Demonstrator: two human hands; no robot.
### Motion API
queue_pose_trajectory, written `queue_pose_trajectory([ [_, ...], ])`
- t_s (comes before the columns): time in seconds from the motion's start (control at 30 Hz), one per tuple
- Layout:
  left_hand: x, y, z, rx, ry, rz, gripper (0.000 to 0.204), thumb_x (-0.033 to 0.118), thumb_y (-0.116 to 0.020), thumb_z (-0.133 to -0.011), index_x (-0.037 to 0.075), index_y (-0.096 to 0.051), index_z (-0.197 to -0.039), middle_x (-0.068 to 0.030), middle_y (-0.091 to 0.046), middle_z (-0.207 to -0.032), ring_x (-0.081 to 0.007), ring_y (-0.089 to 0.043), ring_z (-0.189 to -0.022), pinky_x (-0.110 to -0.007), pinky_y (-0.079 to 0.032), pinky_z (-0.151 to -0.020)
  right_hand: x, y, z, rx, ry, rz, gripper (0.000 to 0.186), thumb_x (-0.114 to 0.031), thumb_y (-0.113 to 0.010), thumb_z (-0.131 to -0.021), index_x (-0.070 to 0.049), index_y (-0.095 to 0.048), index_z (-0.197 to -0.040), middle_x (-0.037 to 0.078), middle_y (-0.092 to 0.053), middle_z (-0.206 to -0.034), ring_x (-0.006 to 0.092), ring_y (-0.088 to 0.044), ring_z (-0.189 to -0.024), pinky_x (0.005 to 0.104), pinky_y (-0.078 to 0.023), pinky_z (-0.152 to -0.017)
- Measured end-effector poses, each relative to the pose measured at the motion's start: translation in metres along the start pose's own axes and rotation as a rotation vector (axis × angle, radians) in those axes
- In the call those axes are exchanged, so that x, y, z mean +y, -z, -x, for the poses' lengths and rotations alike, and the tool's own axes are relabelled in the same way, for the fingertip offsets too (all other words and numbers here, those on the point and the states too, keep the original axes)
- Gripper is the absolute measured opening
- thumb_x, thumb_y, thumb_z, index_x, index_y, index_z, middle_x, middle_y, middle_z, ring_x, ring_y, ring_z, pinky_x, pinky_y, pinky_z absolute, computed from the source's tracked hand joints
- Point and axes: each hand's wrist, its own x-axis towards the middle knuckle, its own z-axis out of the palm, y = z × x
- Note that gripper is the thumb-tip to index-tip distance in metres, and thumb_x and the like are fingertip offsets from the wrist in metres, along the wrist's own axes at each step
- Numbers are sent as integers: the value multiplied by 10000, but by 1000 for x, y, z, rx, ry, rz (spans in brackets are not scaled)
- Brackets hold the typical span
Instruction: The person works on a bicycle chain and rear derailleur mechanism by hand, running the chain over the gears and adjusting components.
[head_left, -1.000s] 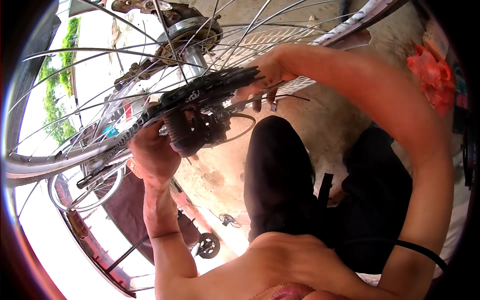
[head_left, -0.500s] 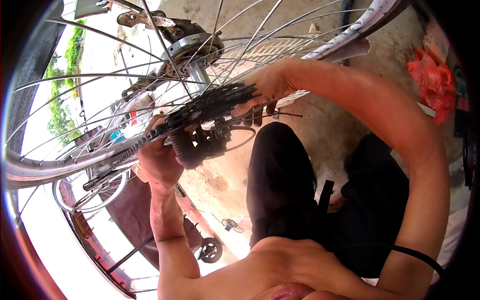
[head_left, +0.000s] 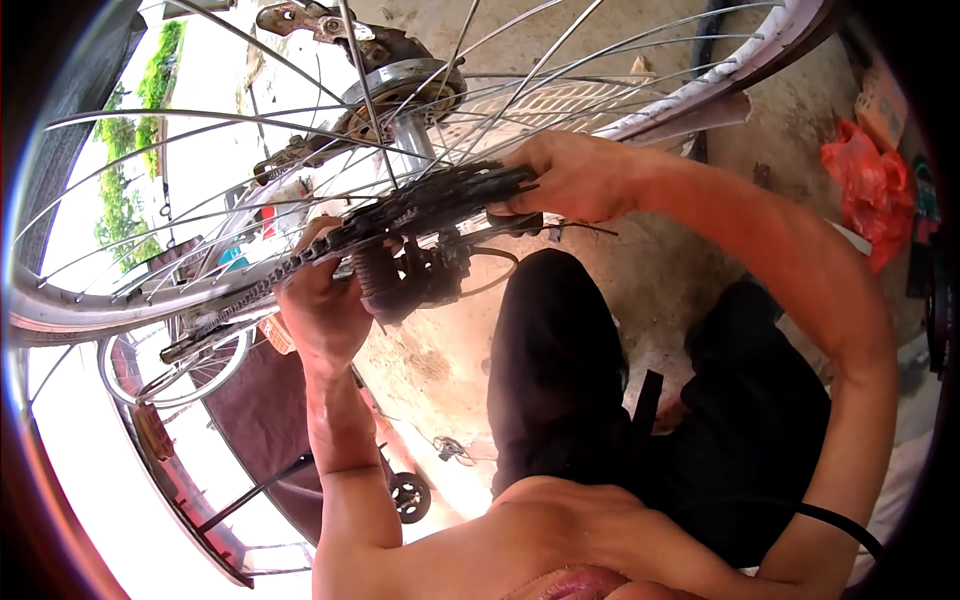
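A spoked bicycle wheel (head_left: 110, 320) fills the upper view, with a black rear sprocket cluster (head_left: 440, 195) near its silver hub (head_left: 412, 135). A chain (head_left: 280, 275) runs along it to a black derailleur (head_left: 400, 285) hanging beneath. My left hand (head_left: 325, 305) is closed at the chain and derailleur, fingertips reaching up behind them. My right hand (head_left: 570, 180) curls at the right end of the sprockets, fingers partly hidden; what exactly it grips is unclear. A thin cable (head_left: 590, 226) sticks out below it.
My knees (head_left: 545, 350) are beneath the wheel on stained concrete (head_left: 420, 360). A red plastic bag (head_left: 865, 185) and brick-like block (head_left: 880, 110) lie at right, a pale grille (head_left: 545, 100) behind the wheel. Another wheel (head_left: 140, 380) and a maroon framed panel (head_left: 260, 430) are lower left.
My right hand has shifted slightly rightward, its dangling fingers now more curled beside the sprockets. My left hand stays at the derailleur. The whole view has shifted slightly.
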Motion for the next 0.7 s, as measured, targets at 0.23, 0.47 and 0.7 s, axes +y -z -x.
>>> queue_pose_trajectory([
  [0.23,-4,6,7,-34,96,40,338,-55,-730,-723,-11,-721,-1058,-75,-753,-939,-142,-697,-854,-272,-532,-785,7,-4,4,113,74,82,263,-282,-649,-1003,-37,-729,-1054,-13,-660,-792,95,-556,-770,313,-448,-732],
  [0.47,-2,8,3,41,-14,-120,169,48,-786,-769,30,-772,-936,-71,-705,-706,-136,-655,-612,-272,-499,-595,6,-4,29,234,65,18,296,-275,-625,-1025,3,-724,-1051,4,-690,-872,78,-590,-834,287,-488,-769],
  [0.7,-4,8,4,76,-109,-184,205,1,-756,-716,40,-764,-917,-95,-711,-733,-195,-650,-598,-294,-491,-587,5,-3,41,303,155,54,313,-284,-629,-1026,14,-724,-1040,13,-704,-872,87,-607,-830,283,-504,-776],
])
